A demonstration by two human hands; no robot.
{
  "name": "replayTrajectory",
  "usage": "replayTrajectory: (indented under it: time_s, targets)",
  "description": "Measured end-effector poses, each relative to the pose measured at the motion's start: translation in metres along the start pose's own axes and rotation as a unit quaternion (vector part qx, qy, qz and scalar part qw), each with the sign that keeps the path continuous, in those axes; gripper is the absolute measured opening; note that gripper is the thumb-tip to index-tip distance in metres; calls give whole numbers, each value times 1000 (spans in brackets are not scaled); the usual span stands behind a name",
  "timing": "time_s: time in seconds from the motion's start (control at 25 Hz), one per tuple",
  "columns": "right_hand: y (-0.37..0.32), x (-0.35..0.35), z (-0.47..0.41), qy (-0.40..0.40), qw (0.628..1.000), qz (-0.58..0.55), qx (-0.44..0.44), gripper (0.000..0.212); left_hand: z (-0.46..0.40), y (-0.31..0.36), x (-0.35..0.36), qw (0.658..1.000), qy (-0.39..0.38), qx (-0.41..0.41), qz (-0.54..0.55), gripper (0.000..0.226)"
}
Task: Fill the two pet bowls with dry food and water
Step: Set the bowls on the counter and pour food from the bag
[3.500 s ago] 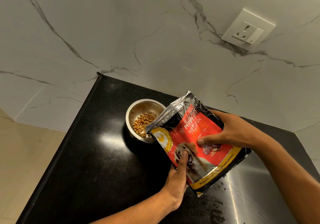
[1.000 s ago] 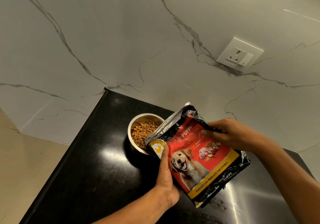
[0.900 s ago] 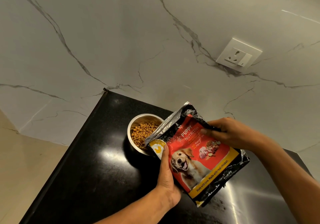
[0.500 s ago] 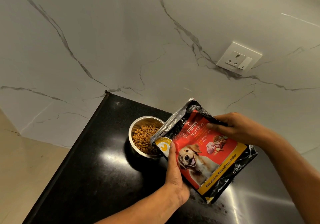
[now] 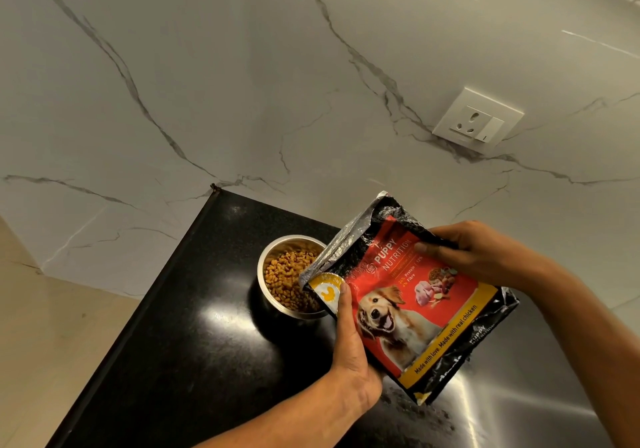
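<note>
On the black countertop, a steel pet bowl holds brown kibble, just left of a red and black puppy food bag whose open mouth overlaps the bowl's right rim. The left hand grips the bag's lower left edge, thumb on the front. The right hand pinches its upper right edge, below a white wall socket on the marble wall.

A round steel bowl is set on the shiny black stone counter, near its back left corner. Small brown dry food bits are heaped in it. A red and black puppy food bag is held just right of the bowl, above the counter. A white wall socket is fixed on the wall behind.
</note>
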State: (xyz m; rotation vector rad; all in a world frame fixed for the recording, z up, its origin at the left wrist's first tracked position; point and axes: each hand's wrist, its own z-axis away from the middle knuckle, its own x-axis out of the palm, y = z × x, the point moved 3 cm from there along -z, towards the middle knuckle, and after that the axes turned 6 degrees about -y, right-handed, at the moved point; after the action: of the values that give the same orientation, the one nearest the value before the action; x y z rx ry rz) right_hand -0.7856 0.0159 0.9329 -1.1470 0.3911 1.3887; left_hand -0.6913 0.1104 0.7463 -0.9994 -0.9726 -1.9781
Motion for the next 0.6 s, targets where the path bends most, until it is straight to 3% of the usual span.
replayTrajectory:
  time_s: [0.6]
  targets:
    - [-1, 3, 6, -17, 1000, -7, -2, 32, 9, -5, 3, 1000, -5, -10, 3, 83]
